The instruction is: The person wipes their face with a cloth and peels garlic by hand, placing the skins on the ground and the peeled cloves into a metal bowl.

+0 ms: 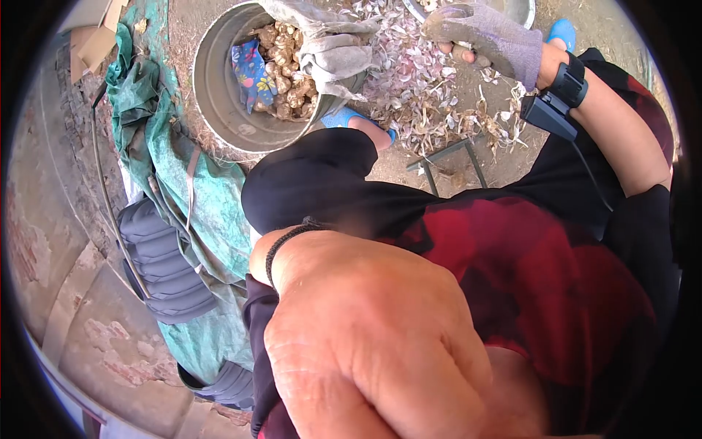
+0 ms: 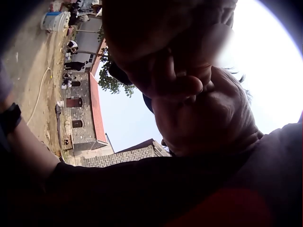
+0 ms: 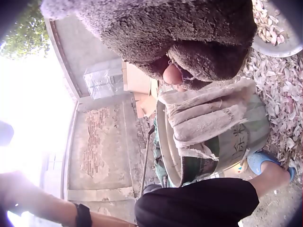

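Note:
My bare left hand [image 1: 373, 329] is raised close before the head camera. In the left wrist view its curled fingers [image 2: 165, 80] overlap the face in dark shadow, with nothing visible in them. On my right hand [image 1: 493, 44] is a dirty grey glove with bare fingertips poking out. Its fingers curl loosely in the right wrist view, holding nothing I can see. Beside it, an empty work glove [image 1: 333, 55] drapes over the rim of a large bucket [image 1: 208, 88]. Garlic bulbs [image 1: 292, 91] and a blue floral cloth [image 1: 252, 73] lie inside that bucket.
Garlic skins [image 1: 409, 80] cover the ground near my feet. A metal basin [image 3: 284, 49] with garlic cloves stands beyond the right hand. Green tarp [image 1: 197, 197] and a dark padded item [image 1: 164, 256] lie at left, by a worn wall [image 3: 102, 146]. A metal frame [image 1: 450, 157] stands between my legs.

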`<state>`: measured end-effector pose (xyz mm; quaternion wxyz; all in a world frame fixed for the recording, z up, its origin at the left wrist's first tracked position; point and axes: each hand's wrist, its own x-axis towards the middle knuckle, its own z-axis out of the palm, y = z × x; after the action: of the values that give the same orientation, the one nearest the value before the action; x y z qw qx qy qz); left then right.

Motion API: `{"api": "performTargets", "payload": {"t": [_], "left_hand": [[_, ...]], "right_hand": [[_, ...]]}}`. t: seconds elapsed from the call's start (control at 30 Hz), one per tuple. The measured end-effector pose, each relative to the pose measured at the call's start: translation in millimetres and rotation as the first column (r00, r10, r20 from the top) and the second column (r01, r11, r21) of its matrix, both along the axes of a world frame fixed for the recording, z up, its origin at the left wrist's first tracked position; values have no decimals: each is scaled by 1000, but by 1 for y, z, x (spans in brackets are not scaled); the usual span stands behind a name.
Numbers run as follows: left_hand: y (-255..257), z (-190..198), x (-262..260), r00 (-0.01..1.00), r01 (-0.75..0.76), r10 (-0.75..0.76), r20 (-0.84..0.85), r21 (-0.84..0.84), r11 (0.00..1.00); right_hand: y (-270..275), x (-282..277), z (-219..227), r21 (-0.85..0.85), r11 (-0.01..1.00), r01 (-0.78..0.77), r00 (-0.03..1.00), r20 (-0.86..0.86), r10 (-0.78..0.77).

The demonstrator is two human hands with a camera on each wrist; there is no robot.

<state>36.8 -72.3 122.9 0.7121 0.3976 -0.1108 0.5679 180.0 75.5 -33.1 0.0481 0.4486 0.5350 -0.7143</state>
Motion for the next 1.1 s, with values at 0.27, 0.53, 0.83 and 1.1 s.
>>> {"api": "performTargets", "payload": {"t": [0.27, 0.53, 0.83, 1.1], "left_hand": [[-2, 6, 14, 997, -57, 53, -51, -93, 994], [-16, 12, 38, 817, -577, 574, -59, -74, 813], [5, -6, 30, 912, -403, 383, 149, 149, 903], [-36, 8, 46, 950, -212, 300, 86, -527, 823]], "right_hand": [[4, 4, 6, 103, 984, -148, 988, -28, 152], [12, 28, -50, -54, 988, -148, 926, -359, 119], [4, 23, -46, -143, 986, -83, 924, -381, 23], [3, 20, -36, -173, 983, -66, 931, -365, -2]]}}
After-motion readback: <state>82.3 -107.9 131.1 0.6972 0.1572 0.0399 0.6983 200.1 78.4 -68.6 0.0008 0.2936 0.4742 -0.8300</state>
